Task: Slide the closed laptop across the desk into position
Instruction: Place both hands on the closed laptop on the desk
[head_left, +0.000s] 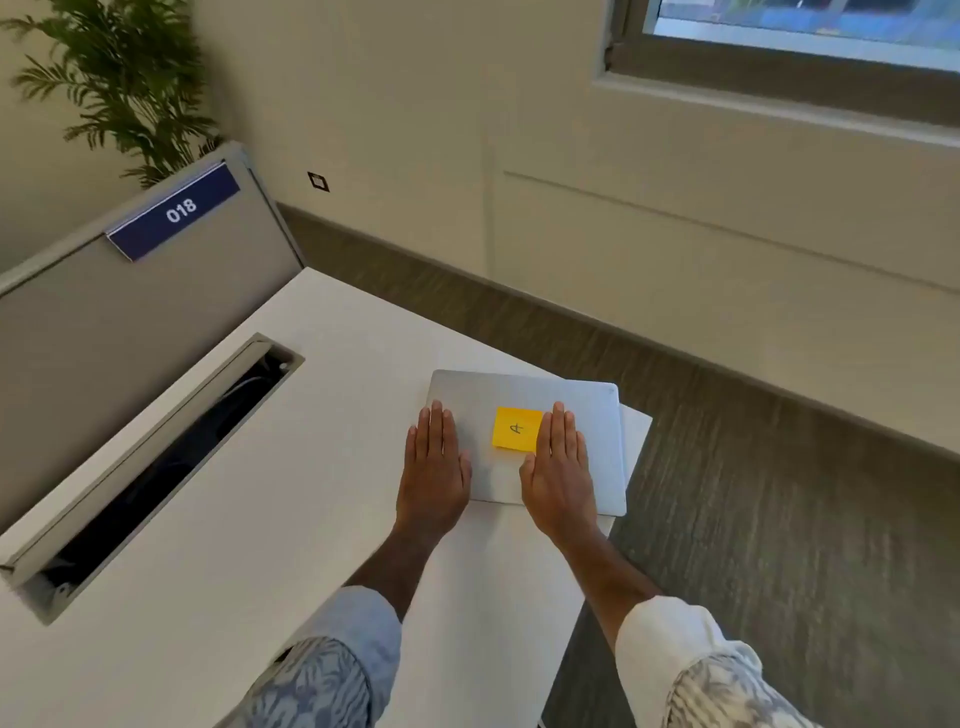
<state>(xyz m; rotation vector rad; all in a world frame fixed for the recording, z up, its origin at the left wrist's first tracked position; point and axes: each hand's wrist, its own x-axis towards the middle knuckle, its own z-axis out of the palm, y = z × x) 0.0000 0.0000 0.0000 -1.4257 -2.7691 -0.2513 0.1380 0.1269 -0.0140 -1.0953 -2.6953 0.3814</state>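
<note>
A closed silver laptop (524, 395) lies near the far right corner of the white desk (291, 467). A yellow sticky note (516, 427) marked with a handwritten letter sits on its lid. My left hand (435, 470) lies flat, fingers together, over the laptop's left edge, partly on the desk. My right hand (560, 470) rests flat, palm down, on the lid just right of the note, covering the note's right edge. Neither hand grips anything. The laptop's right side lies close to the desk's right edge.
An open cable tray (156, 467) is recessed in the desk at the left. Behind it stands a grey partition with a blue "018" sign (176, 210) and a potted plant (119, 88). Grey carpet (779, 519) lies to the right of the desk's edge.
</note>
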